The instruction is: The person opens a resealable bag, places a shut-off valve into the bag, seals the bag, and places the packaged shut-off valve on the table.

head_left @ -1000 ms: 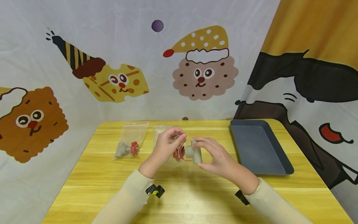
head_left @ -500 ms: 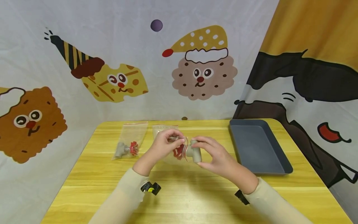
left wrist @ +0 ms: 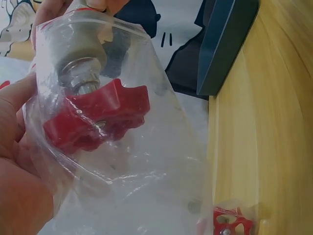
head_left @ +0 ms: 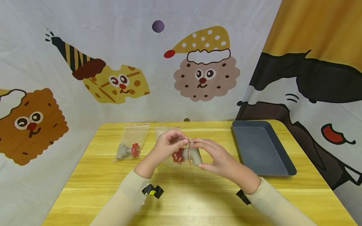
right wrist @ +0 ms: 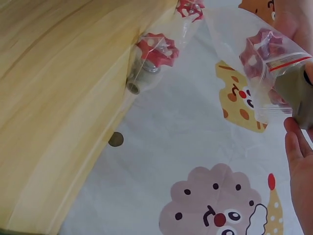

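Both hands work over the table on a gate valve with a grey body (head_left: 196, 157) and a red handwheel (left wrist: 105, 115). The wheel sits inside a clear zip bag (left wrist: 156, 161), whose red-lined mouth now crosses the grey body. My left hand (head_left: 166, 148) pinches the bag at its mouth, between thumb and fingers. From the other side, my right hand (head_left: 220, 158) grips the tee-shaped end of the body, thumb below and fingers above. In the right wrist view, that grey end sticks out of the bag toward the right fingers (right wrist: 293, 142).
Another bagged valve with a red wheel (head_left: 135, 150) lies at the table's left. A further clear bag (head_left: 161, 129) lies behind my left hand, with a valve (right wrist: 151, 61) in it. A dark grey tray (head_left: 263, 150) stands at the right. A printed cloth (head_left: 127, 31) hangs behind the table.
The bag's red-lined mouth has moved right, over the grey body. The valve has tilted a little and shifted slightly left, deeper into the bag. Both hands keep their holds.
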Tool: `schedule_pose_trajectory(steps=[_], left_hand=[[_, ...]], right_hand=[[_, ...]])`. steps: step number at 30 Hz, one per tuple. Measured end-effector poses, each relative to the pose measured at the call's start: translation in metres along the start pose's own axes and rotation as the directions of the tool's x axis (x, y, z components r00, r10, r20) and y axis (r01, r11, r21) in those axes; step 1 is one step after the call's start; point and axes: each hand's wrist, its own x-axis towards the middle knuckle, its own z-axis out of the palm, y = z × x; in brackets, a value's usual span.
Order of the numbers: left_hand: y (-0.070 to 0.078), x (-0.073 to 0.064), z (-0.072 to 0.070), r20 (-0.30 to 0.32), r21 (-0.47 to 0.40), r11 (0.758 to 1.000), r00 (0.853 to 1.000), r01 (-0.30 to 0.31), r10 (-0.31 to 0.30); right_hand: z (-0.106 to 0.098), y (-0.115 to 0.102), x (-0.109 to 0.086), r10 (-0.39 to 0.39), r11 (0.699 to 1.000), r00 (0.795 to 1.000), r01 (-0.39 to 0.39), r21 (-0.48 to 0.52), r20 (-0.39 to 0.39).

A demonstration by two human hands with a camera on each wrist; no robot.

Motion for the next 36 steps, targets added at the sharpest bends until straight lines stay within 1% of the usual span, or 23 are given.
schedule_pose_trajectory(steps=[2,5,7,9,13,16,21,23,25,29,33,36], left_hand=[[0.000,0.000,0.000,0.001,-0.010,1.000,1.000,-0.001,0.001],[0.001,-0.001,0.000,-0.008,-0.022,1.000,1.000,-0.015,0.014],[0.001,-0.001,0.002,-0.024,-0.035,0.999,0.999,-0.027,0.027],[0.001,-0.001,0.004,-0.047,-0.041,0.998,0.998,-0.038,0.036],[-0.001,-0.002,0.009,-0.105,-0.049,0.998,0.994,-0.048,0.042],[0.000,-0.003,0.012,-0.146,-0.068,0.995,0.988,-0.068,0.057],[0.002,-0.003,0.016,-0.190,-0.131,0.986,0.979,-0.103,0.077],[0.002,-0.003,0.018,-0.204,-0.154,0.983,0.977,-0.098,0.065],[0.003,-0.004,0.019,-0.220,-0.180,0.981,0.975,-0.078,0.036],[0.005,-0.005,0.021,-0.258,-0.235,0.971,0.966,-0.046,-0.017],[0.006,-0.005,0.024,-0.295,-0.304,0.952,0.954,-0.048,-0.046],[0.008,-0.005,0.025,-0.326,-0.335,0.940,0.944,-0.061,-0.056]], right_hand=[[0.000,0.000,0.000,-0.003,1.000,1.000,0.003,0.015,0.003],[0.000,0.001,0.002,-0.041,0.999,0.999,0.042,0.016,-0.003],[0.001,0.002,0.002,-0.067,0.997,0.998,0.068,0.030,-0.010],[0.002,0.002,0.003,-0.075,0.995,0.997,0.076,0.056,-0.019],[0.005,0.001,0.002,-0.048,0.992,0.998,0.052,0.117,-0.036],[0.008,0.001,0.001,-0.028,0.988,0.998,0.036,0.153,-0.052],[0.012,0.001,0.001,-0.010,0.966,0.994,0.037,0.257,-0.106],[0.014,0.000,0.000,0.018,0.954,0.991,0.023,0.299,-0.132],[0.016,-0.001,0.000,0.055,0.941,0.986,0.001,0.339,-0.157],[0.020,-0.004,0.000,0.119,0.928,0.967,-0.028,0.371,-0.225],[0.021,-0.004,-0.001,0.113,0.931,0.946,0.006,0.365,-0.304],[0.022,-0.005,-0.001,0.095,0.920,0.941,0.042,0.389,-0.325]])
